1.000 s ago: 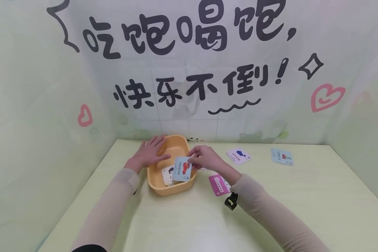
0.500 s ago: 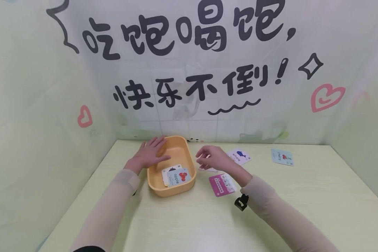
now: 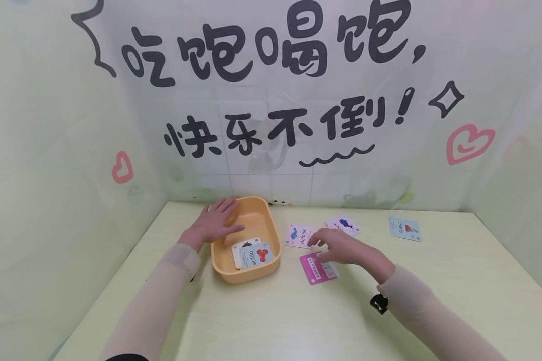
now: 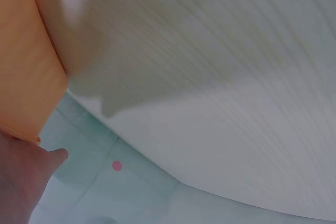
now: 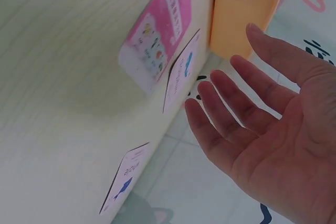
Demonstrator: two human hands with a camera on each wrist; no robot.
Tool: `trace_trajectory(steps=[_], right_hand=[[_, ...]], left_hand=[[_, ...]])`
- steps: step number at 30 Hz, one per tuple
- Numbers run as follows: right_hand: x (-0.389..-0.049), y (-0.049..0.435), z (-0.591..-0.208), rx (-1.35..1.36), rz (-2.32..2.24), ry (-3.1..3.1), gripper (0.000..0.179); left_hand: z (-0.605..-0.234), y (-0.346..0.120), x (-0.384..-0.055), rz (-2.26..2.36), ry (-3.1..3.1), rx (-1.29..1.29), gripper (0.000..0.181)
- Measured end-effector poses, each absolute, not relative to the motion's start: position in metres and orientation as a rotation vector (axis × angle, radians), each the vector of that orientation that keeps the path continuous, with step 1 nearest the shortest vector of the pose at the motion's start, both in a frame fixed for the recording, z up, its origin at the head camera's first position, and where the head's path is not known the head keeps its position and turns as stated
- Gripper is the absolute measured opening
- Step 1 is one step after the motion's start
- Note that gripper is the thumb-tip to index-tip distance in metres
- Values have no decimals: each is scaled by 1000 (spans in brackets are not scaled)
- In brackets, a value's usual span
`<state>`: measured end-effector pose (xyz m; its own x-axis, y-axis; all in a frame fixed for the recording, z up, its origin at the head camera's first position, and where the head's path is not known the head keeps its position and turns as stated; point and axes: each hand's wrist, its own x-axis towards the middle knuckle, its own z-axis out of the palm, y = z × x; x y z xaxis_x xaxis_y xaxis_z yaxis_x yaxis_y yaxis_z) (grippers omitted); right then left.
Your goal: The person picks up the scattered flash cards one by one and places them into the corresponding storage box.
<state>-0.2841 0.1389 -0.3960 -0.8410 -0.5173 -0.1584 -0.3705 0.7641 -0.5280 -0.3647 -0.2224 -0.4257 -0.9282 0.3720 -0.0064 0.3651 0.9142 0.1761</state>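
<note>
My left hand [image 3: 213,221] rests with spread fingers on the left rim of an orange plastic bin [image 3: 274,231]. Inside the bin, an apple card [image 3: 256,254] overlaps a white card [image 3: 237,253] with a dark picture. Over the loose cards hovers my right hand [image 3: 343,245], its fingers loosely bent and holding nothing, as the right wrist view also shows. Near its fingertips lie a dolphin card [image 3: 296,234] and a pink card [image 3: 313,269] with a white label, partly hidden by the hand in the head view. Just behind the hand is a whale card [image 3: 347,225].
A light blue cherry card [image 3: 405,228] lies farther right on the pale wooden table [image 3: 262,321]. A printed white backdrop [image 3: 253,185] stands along the table's back edge, and similar sheets flank both sides.
The apple card has left my right hand and now lies in the bin. My right hand has moved right, away from the bin, uncovering the dolphin card. The left hand stays put.
</note>
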Motion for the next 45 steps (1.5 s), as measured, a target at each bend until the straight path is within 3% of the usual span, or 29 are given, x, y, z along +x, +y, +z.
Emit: trace_trajectory(steps=[13, 28, 32, 41, 45], right_hand=[[-270, 163, -423, -679, -538, 2681, 69], [-274, 156, -422, -677, -442, 2677, 77], [-276, 156, -422, -614, -498, 2691, 66], [-284, 166, -419, -594, -682, 2749, 19], [-287, 170, -412, -563, -889, 2669, 12]], left_hand=[[-426, -226, -361, 207, 3048, 583, 86], [-426, -226, -359, 192, 3051, 580, 83], [-426, -226, -359, 197, 3051, 584, 85], [-427, -224, -363, 214, 3044, 595, 86], [-428, -223, -364, 207, 3048, 597, 84]])
